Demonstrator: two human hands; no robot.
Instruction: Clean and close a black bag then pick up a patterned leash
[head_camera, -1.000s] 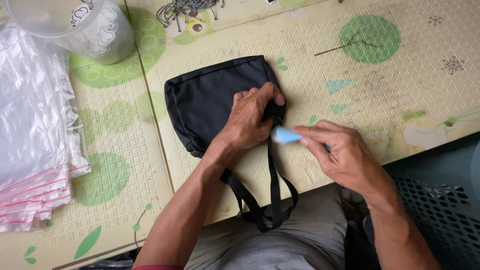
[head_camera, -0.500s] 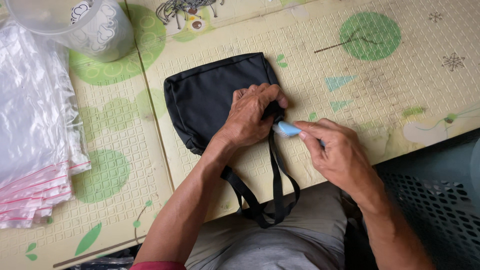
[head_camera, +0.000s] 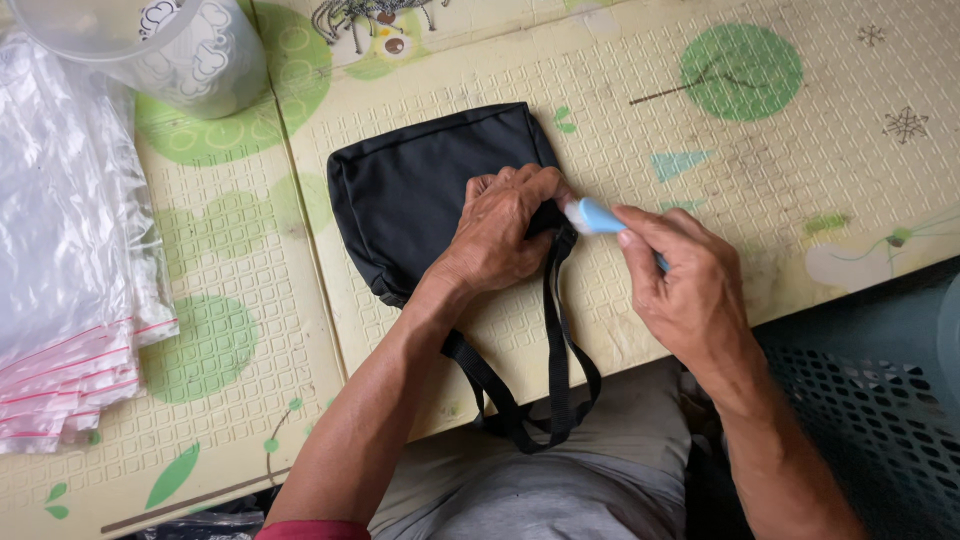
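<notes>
Pinning the black bag flat on the counter, left hand lies spread at its right edge, directly on it. Right hand pinches a light-blue tool just beside, tip pointing left at the strap joint.
</notes>
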